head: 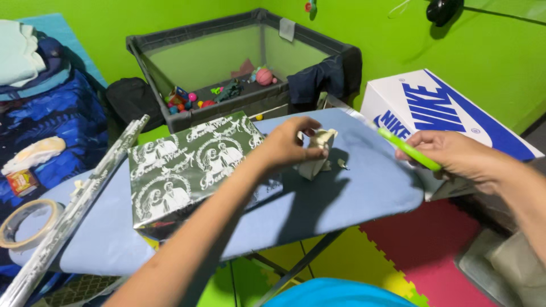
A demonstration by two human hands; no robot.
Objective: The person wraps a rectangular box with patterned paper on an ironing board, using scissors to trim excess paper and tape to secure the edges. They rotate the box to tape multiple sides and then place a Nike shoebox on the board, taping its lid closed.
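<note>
- A blue-covered ironing board [364, 187] stood before a mesh playpen [239, 62].
- A box wrapped in dark patterned paper [187, 170] lay on the board, just left of the hands.
- The left hand [287, 145] pinched a crumpled pale paper scrap [315, 159] standing on the board.
- The right hand [455, 153] gripped a slim green tool [409, 149] beside the board's end.

- A room in a home, used by a small child: bright green walls [352, 28].
- A mesh playpen [239, 62] holding balls and toys.
- Foam floor tiles [421, 239] in red, yellow and green.
- An ironing board [352, 193] with a blue cover, and folded laundry [20, 54].
</note>
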